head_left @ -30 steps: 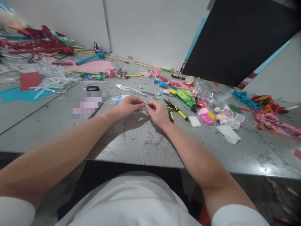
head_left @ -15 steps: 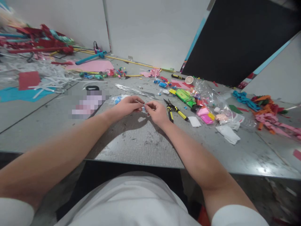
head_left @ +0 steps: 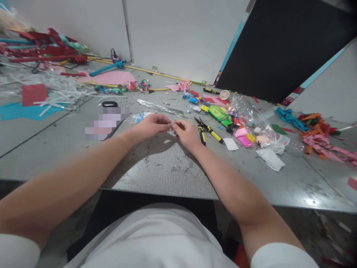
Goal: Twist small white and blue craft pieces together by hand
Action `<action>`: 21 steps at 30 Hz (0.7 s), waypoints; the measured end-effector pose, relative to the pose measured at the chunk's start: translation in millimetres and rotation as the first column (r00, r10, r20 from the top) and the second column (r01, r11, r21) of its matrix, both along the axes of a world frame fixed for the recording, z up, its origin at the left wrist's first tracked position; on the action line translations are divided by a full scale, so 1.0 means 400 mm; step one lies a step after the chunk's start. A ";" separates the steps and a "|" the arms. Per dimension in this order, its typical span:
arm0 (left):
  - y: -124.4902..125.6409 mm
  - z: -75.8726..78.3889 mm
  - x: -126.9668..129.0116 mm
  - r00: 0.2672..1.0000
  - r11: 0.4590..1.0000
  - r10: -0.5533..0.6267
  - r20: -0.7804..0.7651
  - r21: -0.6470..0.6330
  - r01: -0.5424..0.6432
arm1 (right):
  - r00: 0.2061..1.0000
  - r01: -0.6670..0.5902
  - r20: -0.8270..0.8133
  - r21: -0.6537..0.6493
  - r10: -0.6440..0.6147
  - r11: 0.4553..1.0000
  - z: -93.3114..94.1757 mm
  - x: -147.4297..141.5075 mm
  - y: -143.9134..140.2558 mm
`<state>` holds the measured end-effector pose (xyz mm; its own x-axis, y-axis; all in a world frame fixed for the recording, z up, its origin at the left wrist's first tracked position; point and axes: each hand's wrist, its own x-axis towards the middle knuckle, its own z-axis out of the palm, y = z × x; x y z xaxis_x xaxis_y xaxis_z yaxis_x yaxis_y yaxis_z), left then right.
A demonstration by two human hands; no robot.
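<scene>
Fingertip to fingertip over the grey table (head_left: 164,171), both my hands pinch something small and pale bluish. Its kind is too small and too covered to make out. My left hand (head_left: 153,125) has thumb and fingers closed toward the right. Facing it, my right hand (head_left: 184,131) is closed in a pinch as well. A clear plastic packet with blue stuff (head_left: 140,118) lies just behind the left hand. Beside the right hand rest pliers (head_left: 206,130) with black and yellow handles, jaws apart. Thin silvery wires (head_left: 160,107) stretch across the table beyond the hands.
On the right are green clay packs (head_left: 219,114), a pink pack (head_left: 245,141), crumpled clear plastic (head_left: 245,111) and a white tissue (head_left: 271,159). A black case (head_left: 109,104) sits at left, near white paper strips (head_left: 60,89). A white wall (head_left: 178,37) stands behind.
My fingertips have shifted slightly and come closer together around the small piece. The arms and the things on the table look the same.
</scene>
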<state>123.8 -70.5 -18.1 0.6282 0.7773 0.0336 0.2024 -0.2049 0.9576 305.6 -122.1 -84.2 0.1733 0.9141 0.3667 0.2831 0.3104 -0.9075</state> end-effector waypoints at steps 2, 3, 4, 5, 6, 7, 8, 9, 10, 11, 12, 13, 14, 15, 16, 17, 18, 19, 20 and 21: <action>0.003 -0.004 0.000 1.000 1.000 -0.006 -0.003 -0.021 0.006 | 0.999 0.002 0.036 0.011 -0.002 1.000 0.003 0.000 -0.004; 0.005 -0.006 0.000 1.000 0.999 -0.007 -0.004 -0.035 0.007 | 0.999 0.001 0.052 0.018 -0.002 1.000 0.004 0.001 -0.007; 0.007 -0.008 0.000 1.000 0.999 -0.007 -0.004 -0.051 0.006 | 0.998 0.001 0.066 0.025 -0.002 1.000 0.006 0.001 -0.009; 0.008 -0.010 0.001 1.000 0.998 -0.004 -0.004 -0.068 0.004 | 0.997 0.000 0.077 0.031 -0.003 1.000 0.008 0.001 -0.011; 0.010 -0.012 0.002 1.000 0.996 -0.002 -0.005 -0.084 0.002 | 0.996 -0.001 0.086 0.036 -0.002 0.999 0.009 0.002 -0.013; 0.011 -0.014 0.003 1.000 0.995 0.001 -0.006 -0.097 -0.001 | 0.996 -0.002 0.094 0.039 -0.002 0.999 0.011 0.002 -0.014; 0.011 -0.014 0.003 1.000 0.995 0.002 -0.008 -0.104 -0.003 | 0.995 -0.003 0.101 0.042 -0.001 0.999 0.012 0.002 -0.014; 0.010 -0.014 0.004 1.000 0.994 0.002 -0.011 -0.106 -0.004 | 0.994 -0.006 0.108 0.044 0.001 0.999 0.012 0.002 -0.013; 0.009 -0.013 0.004 1.000 0.995 0.001 -0.014 -0.101 -0.003 | 0.994 -0.009 0.114 0.048 0.003 0.999 0.013 0.002 -0.012; 0.007 -0.012 0.003 1.000 0.996 -0.001 -0.021 -0.091 -0.001 | 0.993 -0.011 0.119 0.052 0.005 0.999 0.013 0.001 -0.010; 0.005 -0.010 0.002 1.000 0.997 -0.004 -0.028 -0.079 0.002 | 0.992 -0.013 0.125 0.056 0.006 0.998 0.014 0.001 -0.009; 0.003 -0.008 0.001 0.999 0.998 -0.006 -0.037 -0.065 0.004 | 0.992 -0.012 0.129 0.061 0.004 0.998 0.014 0.000 -0.008; 0.001 -0.005 0.000 0.999 0.999 -0.007 -0.046 -0.053 0.005 | 0.991 -0.010 0.133 0.066 0.001 0.998 0.014 -0.001 -0.008; 0.000 -0.003 0.000 0.998 0.999 -0.006 -0.055 -0.042 0.004 | 0.991 -0.007 0.137 0.070 -0.003 0.998 0.014 -0.002 -0.008; -0.002 -0.001 -0.001 0.998 0.999 -0.002 -0.060 -0.034 -0.001 | 0.990 -0.001 0.139 0.073 -0.009 0.997 0.013 -0.003 -0.009; -0.003 0.001 -0.001 0.998 1.000 0.004 -0.063 -0.027 -0.006 | 0.990 0.006 0.142 0.076 -0.017 0.997 0.012 -0.004 -0.010; -0.003 0.003 -0.001 0.998 1.000 0.010 -0.062 -0.022 -0.012 | 0.989 0.013 0.144 0.078 -0.025 0.997 0.012 -0.004 -0.012; -0.004 0.004 -0.002 0.998 1.000 0.016 -0.060 -0.018 -0.017 | 0.988 0.021 0.149 0.079 -0.033 0.997 0.011 -0.005 -0.013; -0.004 0.006 -0.002 0.998 1.000 0.021 -0.056 -0.015 -0.022 | 0.987 0.027 0.155 0.081 -0.040 0.996 0.011 -0.004 -0.015; -0.005 0.006 -0.002 0.998 1.000 0.026 -0.050 -0.012 -0.027 | 0.985 0.031 0.165 0.082 -0.045 0.996 0.011 -0.004 -0.016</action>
